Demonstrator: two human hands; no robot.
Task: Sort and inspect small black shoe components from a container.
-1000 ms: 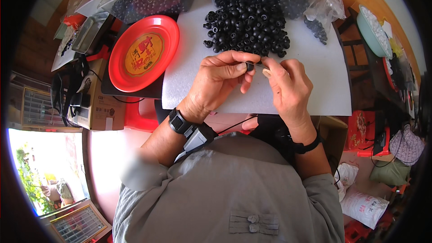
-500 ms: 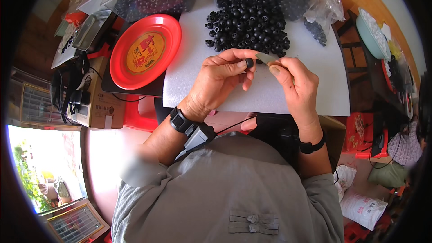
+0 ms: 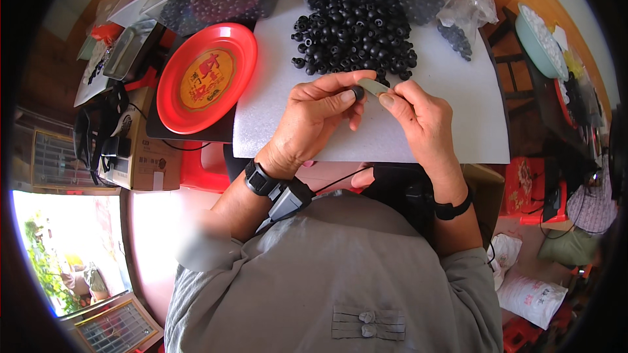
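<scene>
"Where was the bead?"

"The black bead (image 3: 357, 92) was in the left hand (image 3: 320, 104), up over the white mat (image 3: 275, 117) on the dark counter (image 3: 226, 127). A pile (image 3: 353, 42) of more black ones lay on the mat, just past the hands."

"What did the fingers do?"

"The left thumb and a finger pinched the bead. The right hand (image 3: 422, 114) had its fingers closed on a thin blade (image 3: 374, 85). The blade was right by the bead, but I couldn't tell if they touched."

"Was the bead heavy?"

"I'd guess it was light and hard, not squishy, and not easy to break. It looked round and smooth, so it might have been a bit slippery. The best hold was a pinch on its sides, away from the blade."

"Any writing?"

"The red plate (image 3: 246, 68) had big red signs on a gold circle. The white sack (image 3: 533, 301) had red marks, and the brown box (image 3: 152, 167) had dark print, too small to read."
</scene>
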